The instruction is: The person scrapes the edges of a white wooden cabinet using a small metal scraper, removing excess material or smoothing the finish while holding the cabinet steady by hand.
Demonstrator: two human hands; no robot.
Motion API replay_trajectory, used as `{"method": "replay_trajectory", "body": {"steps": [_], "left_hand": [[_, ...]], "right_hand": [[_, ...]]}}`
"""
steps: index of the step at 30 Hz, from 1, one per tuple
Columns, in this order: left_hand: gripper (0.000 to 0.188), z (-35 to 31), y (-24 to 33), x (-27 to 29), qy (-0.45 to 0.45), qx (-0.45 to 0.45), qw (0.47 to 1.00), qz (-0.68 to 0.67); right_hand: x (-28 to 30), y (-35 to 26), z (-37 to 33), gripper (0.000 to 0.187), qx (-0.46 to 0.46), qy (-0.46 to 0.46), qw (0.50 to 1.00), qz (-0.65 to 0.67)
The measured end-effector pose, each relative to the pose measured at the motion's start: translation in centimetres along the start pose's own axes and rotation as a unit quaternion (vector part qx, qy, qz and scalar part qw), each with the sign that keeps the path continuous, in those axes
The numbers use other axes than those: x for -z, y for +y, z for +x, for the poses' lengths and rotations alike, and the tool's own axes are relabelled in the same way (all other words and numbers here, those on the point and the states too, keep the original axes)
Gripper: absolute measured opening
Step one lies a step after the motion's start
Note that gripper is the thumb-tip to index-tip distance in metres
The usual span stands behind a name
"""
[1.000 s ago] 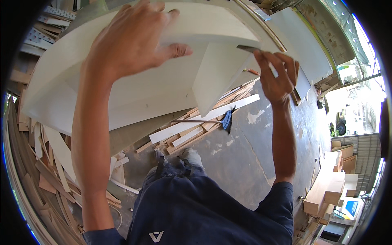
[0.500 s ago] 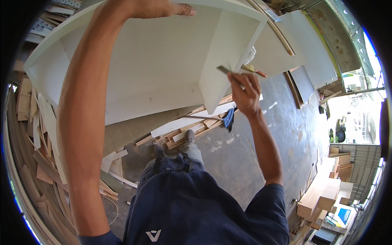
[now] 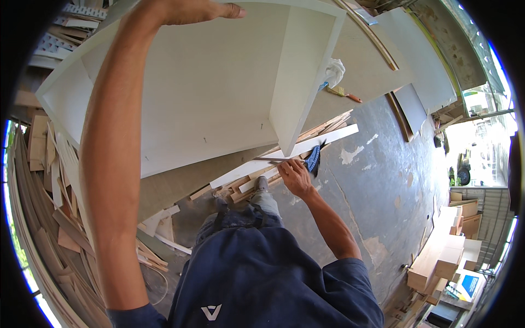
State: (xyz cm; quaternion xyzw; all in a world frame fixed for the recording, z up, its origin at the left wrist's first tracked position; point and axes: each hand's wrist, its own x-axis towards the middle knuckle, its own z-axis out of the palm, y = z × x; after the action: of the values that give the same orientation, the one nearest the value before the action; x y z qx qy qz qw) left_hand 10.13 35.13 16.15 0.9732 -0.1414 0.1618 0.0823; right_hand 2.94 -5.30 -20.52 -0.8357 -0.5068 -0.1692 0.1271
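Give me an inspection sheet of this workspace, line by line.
Surface: beige worktop; grey floor below, with pale patches.
Job's things: white open box on the worktop; small pins near its lower edge.
Clutter: brush and crumpled white wad right of the box; wood strips and blue broom on the floor.
Grips: left grip over the box, fingers out of frame; right grip by its lower right corner, held item unclear.
Cables: thin pale loop, possibly cord, on the floor.
Surroundings: wooden boxes and a bright opening at right.
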Motion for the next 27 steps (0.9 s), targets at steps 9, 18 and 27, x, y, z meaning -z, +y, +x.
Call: {"method": "replay_trajectory", "body": {"steps": [9, 18, 27], "left_hand": [[0.053, -0.1, -0.5, -0.4, 0.026, 0.003, 1.0, -0.008], [0.057, 0.0, 0.7, -0.6, 0.025, 0.008, 0.999, 0.039], [0.06, -0.7, 0.1, -0.2, 0.018, 0.032, 0.999, 0.003]], "right_hand": [[8.3, 2.6, 8.9, 0.035, -0.012, 0.2, 0.978, -0.056], [1.5, 2.3, -1.0, 0.022, 0.046, -0.04, 0.998, -0.03], [7.3, 1.7, 7.0, 0.04, -0.027, 0.177, 0.981, -0.074]]}}
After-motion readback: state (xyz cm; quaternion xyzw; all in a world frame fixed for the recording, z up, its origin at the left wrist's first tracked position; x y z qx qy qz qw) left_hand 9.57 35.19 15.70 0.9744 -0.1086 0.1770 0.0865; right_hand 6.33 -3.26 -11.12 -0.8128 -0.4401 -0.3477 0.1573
